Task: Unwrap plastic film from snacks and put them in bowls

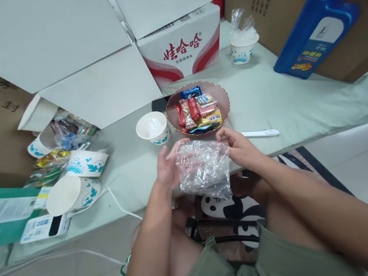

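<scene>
A clear, crinkled plastic bag [204,169] is stretched between my two hands above the table's front edge. My left hand [170,165] grips its left side, with fingers partly behind the film. At the upper right corner, my right hand [239,147] pinches the bag. Just beyond it sits a pink ribbed bowl [224,104] holding several wrapped snacks [196,108] in red, blue and yellow. To the bowl's left stands a paper cup [152,126] with something clear and filmy inside. A white handle-like stick [260,133] lies right of my right hand.
Paper cups [84,163] and wrapped packets [49,165] crowd the left side near a white device [45,227] with a cable. Cartons [187,45] line the back. A bag-topped cup [242,46] and a blue bottle [316,30] stand at the right.
</scene>
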`<state>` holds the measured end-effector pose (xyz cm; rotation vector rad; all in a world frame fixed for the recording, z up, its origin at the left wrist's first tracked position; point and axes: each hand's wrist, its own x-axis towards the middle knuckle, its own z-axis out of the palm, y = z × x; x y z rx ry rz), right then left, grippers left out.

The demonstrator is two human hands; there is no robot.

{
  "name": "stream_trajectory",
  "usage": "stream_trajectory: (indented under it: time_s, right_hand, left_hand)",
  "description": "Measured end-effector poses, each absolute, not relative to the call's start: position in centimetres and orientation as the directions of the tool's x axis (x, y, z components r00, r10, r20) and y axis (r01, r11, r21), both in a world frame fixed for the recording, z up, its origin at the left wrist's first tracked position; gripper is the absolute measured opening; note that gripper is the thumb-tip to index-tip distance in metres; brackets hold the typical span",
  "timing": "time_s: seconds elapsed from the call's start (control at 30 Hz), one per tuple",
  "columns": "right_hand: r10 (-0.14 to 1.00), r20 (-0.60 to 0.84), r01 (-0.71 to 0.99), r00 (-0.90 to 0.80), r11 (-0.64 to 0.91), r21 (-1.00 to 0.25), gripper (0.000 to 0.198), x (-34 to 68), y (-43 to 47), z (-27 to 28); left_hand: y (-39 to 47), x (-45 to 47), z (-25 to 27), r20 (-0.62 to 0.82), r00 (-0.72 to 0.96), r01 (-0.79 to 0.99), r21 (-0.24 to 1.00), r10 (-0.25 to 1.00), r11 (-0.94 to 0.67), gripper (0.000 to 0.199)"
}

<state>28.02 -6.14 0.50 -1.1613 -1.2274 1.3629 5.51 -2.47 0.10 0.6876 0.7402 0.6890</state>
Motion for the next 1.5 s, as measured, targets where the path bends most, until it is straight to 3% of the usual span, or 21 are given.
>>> stream_trajectory:
  time_s: [0.13, 0.2, 0.33, 0.43, 0.67, 0.77, 0.87, 0.93, 1.1, 1.23, 1.37, 1.5]
  right_hand:
    - [0.985, -0.061, -0.006, -0.162, -0.063, -0.998, 0.016, 28.3, -6.3, 0.9]
    - [0.981, -0.118, -0.073, -0.153, -0.131, -0.989, 0.024, 28.5, -6.5, 1.1]
    - [0.962, -0.265, -0.334, -0.065, -0.272, -0.903, 0.047, 29.3, -6.6, 1.3]
    - [0.943, -0.331, -0.399, -0.036, -0.318, -0.86, 0.048, 29.8, -6.5, 1.0]
    - [0.921, -0.388, -0.125, -0.028, -0.389, -0.913, 0.048, 29.4, -6.5, -0.1]
    - [0.905, -0.425, -0.163, -0.028, -0.424, -0.891, 0.043, 29.3, -6.5, -0.3]
    - [0.887, -0.46, -0.234, -0.035, -0.455, -0.859, 0.049, 29.3, -6.5, -0.3]
    - [0.91, -0.411, -0.166, -0.052, -0.413, -0.895, 0.047, 29.3, -6.6, -0.1]
    - [0.955, -0.272, 0.003, -0.122, -0.274, -0.962, 0.017, 29.0, -7.0, 0.4]
    - [0.935, -0.325, -0.135, -0.145, -0.344, -0.929, 0.016, 28.6, -7.1, 0.3]
    - [0.894, -0.413, -0.181, -0.171, -0.441, -0.879, 0.019, 28.6, -7.1, 0.2]
    - [0.85, -0.474, -0.075, -0.23, -0.501, -0.862, 0.022, 28.9, -7.2, 0.3]
  left_hand:
    - [-2.2, 5.6, -0.1, -0.402, 0.488, -0.088, 0.861, 0.775, 0.501, 0.079]
    - [-2.3, 5.9, -0.4, -0.392, 0.441, -0.011, 0.897, 0.807, 0.442, 0.075]
    - [-2.5, 6.3, -0.8, -0.3, 0.37, -0.014, 0.944, 0.879, 0.328, 0.066]
    - [-2.4, 6.4, -0.8, -0.237, 0.305, -0.065, 0.961, 0.922, 0.269, 0.064]
    - [-2.7, 6.8, -0.6, -0.112, 0.21, -0.043, 0.991, 0.971, 0.124, 0.058]
    - [-2.9, 7.0, -0.5, -0.084, 0.186, -0.023, 0.996, 0.979, 0.09, 0.056]
    - [-3.0, 7.1, -0.6, -0.085, 0.15, -0.018, 0.996, 0.985, 0.089, 0.055]
    - [-2.9, 7.0, -0.7, -0.083, 0.141, -0.036, 0.995, 0.987, 0.089, 0.056]
    - [-2.8, 6.6, -0.7, -0.172, 0.268, -0.165, 0.961, 0.948, 0.221, 0.057]
    - [-2.9, 6.3, -0.6, -0.333, 0.441, -0.071, 0.913, 0.833, 0.402, 0.049]
    - [-2.8, 6.2, -0.5, -0.372, 0.401, 0.018, 0.917, 0.837, 0.398, 0.038]
    - [-2.6, 6.1, 0.0, -0.373, 0.346, 0.023, 0.92, 0.861, 0.39, 0.039]
